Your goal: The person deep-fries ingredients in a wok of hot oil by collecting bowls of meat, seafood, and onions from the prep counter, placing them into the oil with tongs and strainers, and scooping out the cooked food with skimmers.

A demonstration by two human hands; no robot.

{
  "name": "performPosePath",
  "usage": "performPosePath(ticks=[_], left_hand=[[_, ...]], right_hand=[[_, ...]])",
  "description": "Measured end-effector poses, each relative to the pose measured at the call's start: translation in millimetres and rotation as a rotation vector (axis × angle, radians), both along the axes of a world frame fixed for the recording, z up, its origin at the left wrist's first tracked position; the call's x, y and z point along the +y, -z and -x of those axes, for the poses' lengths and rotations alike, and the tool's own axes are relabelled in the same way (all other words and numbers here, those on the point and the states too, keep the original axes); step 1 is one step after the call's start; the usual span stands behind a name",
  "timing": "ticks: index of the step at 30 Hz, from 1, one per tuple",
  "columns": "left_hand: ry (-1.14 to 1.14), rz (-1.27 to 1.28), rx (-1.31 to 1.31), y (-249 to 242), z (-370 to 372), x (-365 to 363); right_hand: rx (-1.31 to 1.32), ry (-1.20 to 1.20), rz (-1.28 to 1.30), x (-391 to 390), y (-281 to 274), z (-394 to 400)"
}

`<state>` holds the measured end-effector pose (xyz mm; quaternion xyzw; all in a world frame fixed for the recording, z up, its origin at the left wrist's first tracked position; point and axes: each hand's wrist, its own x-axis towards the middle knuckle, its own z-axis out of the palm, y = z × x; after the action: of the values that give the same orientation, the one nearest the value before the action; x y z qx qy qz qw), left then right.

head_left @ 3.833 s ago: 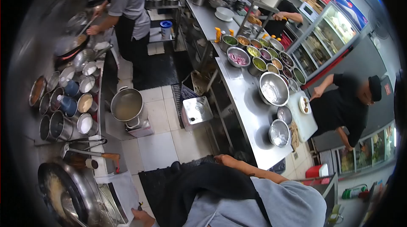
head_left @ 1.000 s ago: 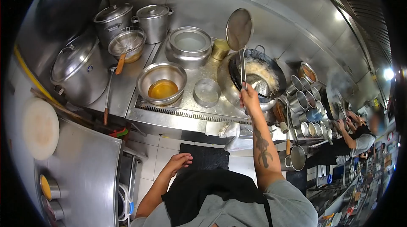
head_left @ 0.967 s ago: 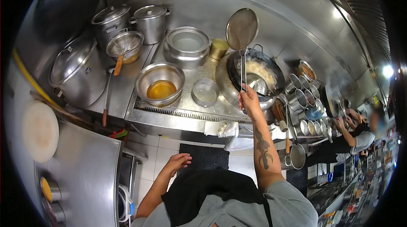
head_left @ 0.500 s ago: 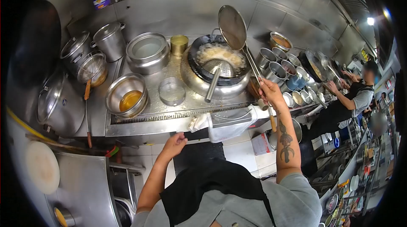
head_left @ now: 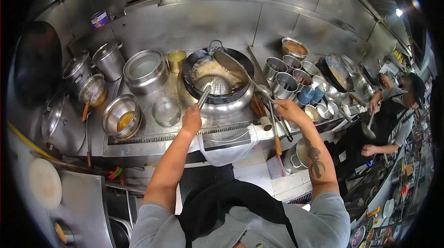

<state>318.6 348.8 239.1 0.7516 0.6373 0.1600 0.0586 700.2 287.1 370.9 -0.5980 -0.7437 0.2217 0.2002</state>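
My left hand (head_left: 192, 119) is closed round the metal handle of a perforated strainer ladle (head_left: 213, 83), whose bowl rests in the wok. My right hand (head_left: 287, 110) grips the long handle of a round fine-mesh skimmer (head_left: 231, 65). The skimmer's disc leans tilted over the right part of the black wok (head_left: 250, 73), low over the bubbling oil (head_left: 202, 68). Beneath the wok is a rounded steel burner ring (head_left: 222, 108). A white cloth (head_left: 226, 151) hangs on the stove's front edge below my hands.
Left of the wok stand a gold tin (head_left: 176, 61), a large steel pot (head_left: 145, 68), a metal ring (head_left: 166, 112) and a bowl with yellow liquid (head_left: 121, 117). Several steel containers (head_left: 285, 84) are at right. A co-worker (head_left: 393, 114) stands farther right, holding a ladle (head_left: 368, 128).
My left hand has come up from below the stove edge and taken the strainer ladle's handle. The mesh skimmer has come down from above the wok to low over the oil.
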Motion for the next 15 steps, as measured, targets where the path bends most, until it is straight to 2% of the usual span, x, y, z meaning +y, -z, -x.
performPosePath(ticks=[2, 4, 5, 8, 9, 12, 13, 15], left_hand=[[0.021, -0.048, 0.004, 12, -3, 7], [0.015, -0.010, 0.025, -2, -7, 2], [0.022, 0.005, 0.020, -10, -8, 0], [0.037, 0.045, 0.014, -28, -6, -5], [0.046, 0.051, 0.019, -33, -6, -5], [0.055, 0.016, 0.045, -40, -4, -4], [0.055, 0.000, 0.059, -40, -3, -3], [0.070, -0.021, 0.120, -39, 2, 0]], right_hand=[[0.014, 0.004, 0.049, 6, 3, -3], [0.029, 0.000, 0.054, 9, 0, 8], [-0.020, 0.107, 0.263, 10, -8, 8], [-0.108, 0.011, 0.137, 17, -29, 18], [-0.105, -0.125, 0.001, 38, -6, 2], [-0.240, -0.258, -0.045, 74, -8, 2], [-0.348, -0.257, 0.089, 71, -37, 21], [-0.380, -0.251, 0.058, 85, -37, 35]])
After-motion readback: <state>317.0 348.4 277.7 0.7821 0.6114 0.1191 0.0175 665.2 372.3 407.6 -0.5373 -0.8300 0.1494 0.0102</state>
